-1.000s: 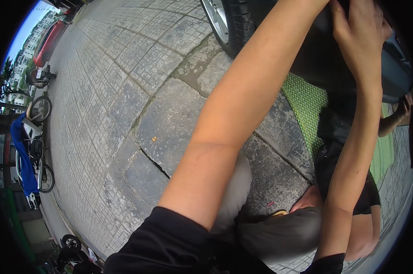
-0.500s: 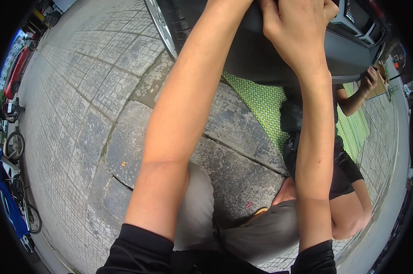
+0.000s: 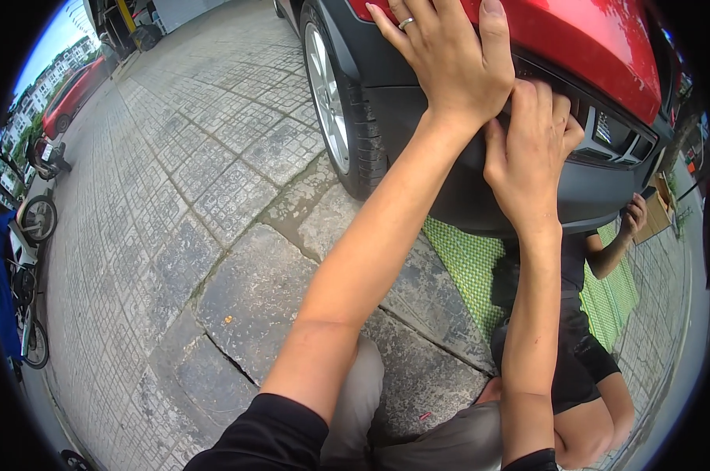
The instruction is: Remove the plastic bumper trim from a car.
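In front of me is the front corner of a red car [image 3: 598, 47] with a dark grey plastic bumper [image 3: 441, 177]. My left hand [image 3: 457, 67] lies flat against the car's bodywork, fingers spread, a ring on one of them. Just below and to its right, my right hand [image 3: 534, 153] has its fingers hooked over the bumper's upper edge, at a dark opening; the fingertips are partly hidden. Right of that hand sits a lamp or grille insert [image 3: 618, 140] in the bumper.
Another person [image 3: 559, 353] lies partly under the bumper on a green woven mat [image 3: 465, 263], one hand [image 3: 636, 216] raised at its right end. A front wheel [image 3: 329, 98] stands left of my arms. Beyond are a cardboard box [image 3: 657, 213], motorbikes [image 3: 37, 275] and paving [image 3: 158, 235].
The view has tilted up, so more of the red car and the wheel shows. My left hand, cut off at the top before, now shows spread on the bodywork.
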`<state>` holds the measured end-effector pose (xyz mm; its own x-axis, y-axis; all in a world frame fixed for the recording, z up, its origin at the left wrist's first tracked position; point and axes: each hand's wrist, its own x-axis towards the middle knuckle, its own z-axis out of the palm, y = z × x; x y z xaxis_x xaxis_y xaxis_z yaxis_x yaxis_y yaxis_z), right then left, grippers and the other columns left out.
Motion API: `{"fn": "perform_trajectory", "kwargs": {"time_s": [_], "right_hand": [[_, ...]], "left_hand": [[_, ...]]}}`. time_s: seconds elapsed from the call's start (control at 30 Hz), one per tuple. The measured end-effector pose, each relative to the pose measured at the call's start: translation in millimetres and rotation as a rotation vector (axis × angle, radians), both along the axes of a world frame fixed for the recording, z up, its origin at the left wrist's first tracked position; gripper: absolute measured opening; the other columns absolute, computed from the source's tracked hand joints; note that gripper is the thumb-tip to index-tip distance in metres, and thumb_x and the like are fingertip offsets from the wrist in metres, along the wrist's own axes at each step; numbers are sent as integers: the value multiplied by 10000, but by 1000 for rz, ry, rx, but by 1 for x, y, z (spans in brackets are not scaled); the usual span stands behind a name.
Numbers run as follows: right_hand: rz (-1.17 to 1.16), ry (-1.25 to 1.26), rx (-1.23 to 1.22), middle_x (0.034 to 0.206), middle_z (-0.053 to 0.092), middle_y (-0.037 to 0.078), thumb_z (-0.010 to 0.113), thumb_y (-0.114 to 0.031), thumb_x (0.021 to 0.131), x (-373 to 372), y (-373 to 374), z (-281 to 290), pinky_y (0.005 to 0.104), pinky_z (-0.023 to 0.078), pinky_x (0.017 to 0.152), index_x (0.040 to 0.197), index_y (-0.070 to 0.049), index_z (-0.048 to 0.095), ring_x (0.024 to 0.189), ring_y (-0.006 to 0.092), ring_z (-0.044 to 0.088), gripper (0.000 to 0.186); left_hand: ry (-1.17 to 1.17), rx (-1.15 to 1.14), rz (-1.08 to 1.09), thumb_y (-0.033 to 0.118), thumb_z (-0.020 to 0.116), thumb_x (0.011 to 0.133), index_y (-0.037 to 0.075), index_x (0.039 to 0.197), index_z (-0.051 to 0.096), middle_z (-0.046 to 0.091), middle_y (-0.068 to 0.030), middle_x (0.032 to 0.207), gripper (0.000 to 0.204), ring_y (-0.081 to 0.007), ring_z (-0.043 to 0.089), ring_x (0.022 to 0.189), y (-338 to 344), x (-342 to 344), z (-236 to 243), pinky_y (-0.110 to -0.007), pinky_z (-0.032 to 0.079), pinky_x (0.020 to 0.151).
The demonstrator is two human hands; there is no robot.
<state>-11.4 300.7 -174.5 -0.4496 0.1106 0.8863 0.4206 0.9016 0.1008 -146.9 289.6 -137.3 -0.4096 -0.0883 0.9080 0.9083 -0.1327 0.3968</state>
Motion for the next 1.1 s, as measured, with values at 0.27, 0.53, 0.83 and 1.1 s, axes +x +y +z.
{"fn": "perform_trajectory", "kwargs": {"time_s": [0.27,0.53,0.83,1.1], "right_hand": [[-14,-9,-21,1216,607,80,782,-82,825,1,0,2,473,327,974,1253,-110,616,1150,308,534,460],[-9,-18,-35,1214,602,89,773,-72,823,1,-1,2,472,322,986,1259,-98,606,1156,316,527,467],[1,-18,-37,1199,587,99,768,-62,816,2,-5,3,469,321,979,1251,-86,601,1152,318,524,466],[7,-15,-54,1187,581,100,763,-59,820,2,-6,3,470,321,985,1251,-82,605,1153,325,523,460]], "left_hand": [[94,43,61,449,462,1095,33,1701,312,257,-313,1747,750,-499,196,1631,8,-6,0,-699,95,1275],[94,34,72,435,467,1090,31,1699,317,238,-297,1760,746,-484,178,1641,5,-5,2,-683,76,1287],[66,4,-8,391,447,1062,-5,1705,264,150,-345,1764,776,-517,114,1647,4,-2,-2,-693,-26,1279],[47,-44,-15,383,466,1044,-9,1712,242,132,-339,1771,806,-512,83,1655,1,1,-2,-686,-46,1288]]}}
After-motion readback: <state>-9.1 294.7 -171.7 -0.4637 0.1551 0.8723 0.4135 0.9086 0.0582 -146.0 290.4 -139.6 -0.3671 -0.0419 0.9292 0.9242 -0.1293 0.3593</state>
